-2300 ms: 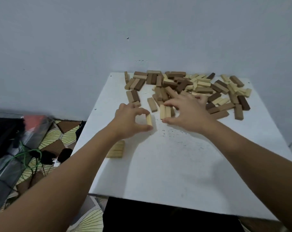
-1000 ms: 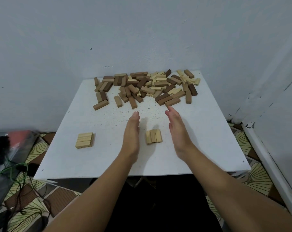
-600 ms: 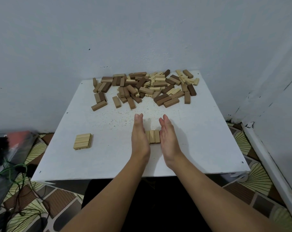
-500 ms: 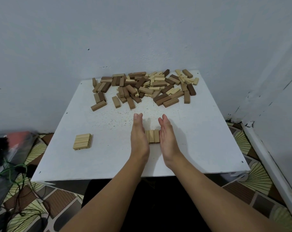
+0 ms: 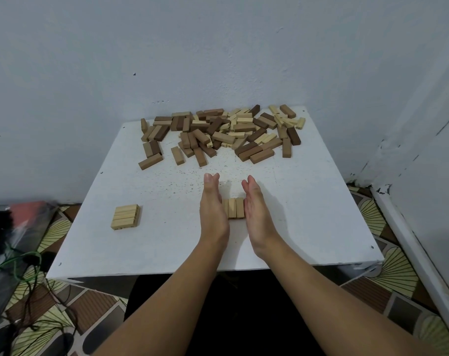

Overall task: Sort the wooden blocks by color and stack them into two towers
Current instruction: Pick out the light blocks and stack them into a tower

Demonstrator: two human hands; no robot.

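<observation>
Three pale blocks (image 5: pixel 234 208) squared at frame centre between flat left hand (image 5: pixel 213 209) and right hand (image 5: pixel 256 209).
Light, rigid, smooth wood likely slides apart; squeeze the row's outer long faces.

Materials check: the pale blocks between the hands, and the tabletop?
Pale blocks: look like unfinished light wood, matte, faint grain lines along their length. Tabletop: white painted or laminated board, likely; thin flat edge, matte, dark speckles near the middle. Core material can't be told.

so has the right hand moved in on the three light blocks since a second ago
Yes. The right hand closed leftward across the white table and now presses flat against the three light blocks, opposite the left hand.
</observation>
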